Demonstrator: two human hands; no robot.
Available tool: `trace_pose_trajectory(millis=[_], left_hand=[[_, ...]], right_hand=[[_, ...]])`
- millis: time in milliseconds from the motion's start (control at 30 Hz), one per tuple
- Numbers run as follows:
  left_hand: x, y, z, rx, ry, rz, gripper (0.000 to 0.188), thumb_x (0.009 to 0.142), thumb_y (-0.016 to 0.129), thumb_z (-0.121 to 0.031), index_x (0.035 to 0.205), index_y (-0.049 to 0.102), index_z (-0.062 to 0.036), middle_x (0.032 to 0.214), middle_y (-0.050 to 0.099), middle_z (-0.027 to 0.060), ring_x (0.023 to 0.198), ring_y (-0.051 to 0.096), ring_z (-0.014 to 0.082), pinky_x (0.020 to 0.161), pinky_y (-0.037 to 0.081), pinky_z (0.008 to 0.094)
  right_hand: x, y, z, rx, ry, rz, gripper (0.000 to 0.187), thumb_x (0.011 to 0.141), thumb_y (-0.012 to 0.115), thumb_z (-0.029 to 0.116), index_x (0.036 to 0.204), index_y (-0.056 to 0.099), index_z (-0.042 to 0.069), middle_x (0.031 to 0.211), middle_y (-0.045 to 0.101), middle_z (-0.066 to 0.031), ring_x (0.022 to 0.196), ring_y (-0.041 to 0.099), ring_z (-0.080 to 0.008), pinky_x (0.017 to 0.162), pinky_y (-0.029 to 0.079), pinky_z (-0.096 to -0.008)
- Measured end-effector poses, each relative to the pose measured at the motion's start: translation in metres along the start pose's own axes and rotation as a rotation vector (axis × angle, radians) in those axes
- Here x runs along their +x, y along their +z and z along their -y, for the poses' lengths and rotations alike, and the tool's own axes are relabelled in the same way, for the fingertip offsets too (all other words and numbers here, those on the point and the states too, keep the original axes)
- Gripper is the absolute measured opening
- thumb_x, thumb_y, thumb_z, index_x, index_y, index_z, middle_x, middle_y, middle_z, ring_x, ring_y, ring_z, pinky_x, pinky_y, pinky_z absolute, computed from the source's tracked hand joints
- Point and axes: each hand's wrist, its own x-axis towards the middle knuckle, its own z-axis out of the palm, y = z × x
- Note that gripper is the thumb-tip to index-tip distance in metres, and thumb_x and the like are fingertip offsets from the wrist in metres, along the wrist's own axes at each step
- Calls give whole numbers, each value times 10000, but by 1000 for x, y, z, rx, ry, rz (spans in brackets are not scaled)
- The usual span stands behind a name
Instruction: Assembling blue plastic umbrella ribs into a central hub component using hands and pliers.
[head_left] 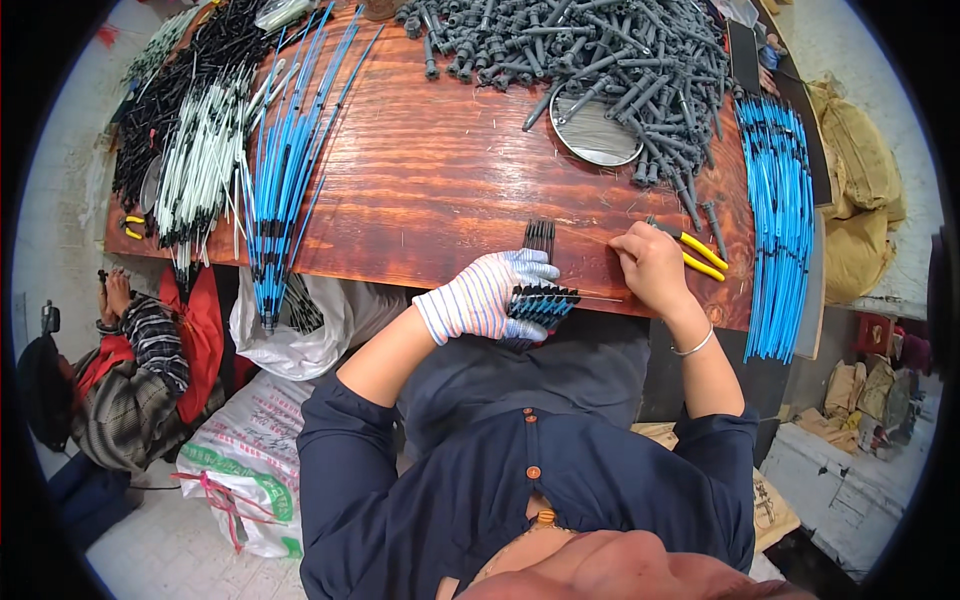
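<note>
My left hand (490, 293), in a white glove with coloured stripes, is closed around a bundle of thin blue rods with black ends (543, 306) at the table's front edge. Dark thin tips of the bundle stick out beyond the fingers. A thin wire (600, 298) points rightward from the bundle. To the right, my bare right hand (655, 262) hovers at or rests on the tabletop, thumb and fingers pinched together. Whatever they hold is too small to make out. Beside and partly behind that hand lie pliers with yellow handles (706, 256).
Grey plastic parts (600, 50) are heaped at the back, around a round dish of fine wires (597, 130). Blue rods (775, 220) lie at the right edge; white rods (205, 150) and more blue rods (285, 170) lie left. Another person (130, 370) sits at the left.
</note>
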Motion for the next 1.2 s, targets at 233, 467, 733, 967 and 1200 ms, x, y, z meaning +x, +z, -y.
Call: trace_pose_trajectory(millis=[233, 467, 733, 967, 1200], left_hand=[[2, -1, 0, 3, -5, 33, 562, 572, 827, -346, 1064, 662, -131, 1144, 608, 104, 1127, 520, 339, 1023, 367, 418], [4, -1, -1, 69, 52, 36, 494, 626, 788, -344, 1051, 663, -125, 1057, 645, 85, 1074, 567, 285, 1019, 375, 411], [4, 0, 0, 59, 61, 18, 495, 631, 782, -351, 1040, 657, -102, 1033, 653, 70, 1062, 575, 282, 1016, 381, 409], [2, 3, 2, 46, 34, 11, 476, 631, 774, -343, 1033, 659, -116, 1035, 655, 58, 1055, 580, 282, 1011, 388, 413], [0, 6, 7, 80, 61, 30, 418, 659, 755, -326, 1021, 663, -137, 1056, 651, 33, 1060, 578, 264, 1011, 388, 413]], right_hand=[[2, 2, 0, 2, 11, -2, 75, 702, 623, 37, 747, 671, 71, 682, 554, -49, 695, 578, -244, 633, 429, -363], [5, 1, 2, -14, 1, 6, 77, 700, 617, 31, 738, 670, 72, 689, 557, -47, 696, 575, -242, 638, 432, -365], [8, 1, 1, 3, -37, -6, 95, 691, 624, -3, 762, 659, 49, 684, 556, -70, 666, 566, -256, 611, 416, -353], [9, 1, 0, -6, -21, 16, 90, 692, 623, 8, 755, 659, 61, 697, 553, -57, 686, 565, -244, 627, 414, -350], [10, 1, 0, -22, -19, 34, 88, 690, 624, 21, 744, 662, 79, 692, 549, -47, 688, 566, -238, 629, 410, -357]])
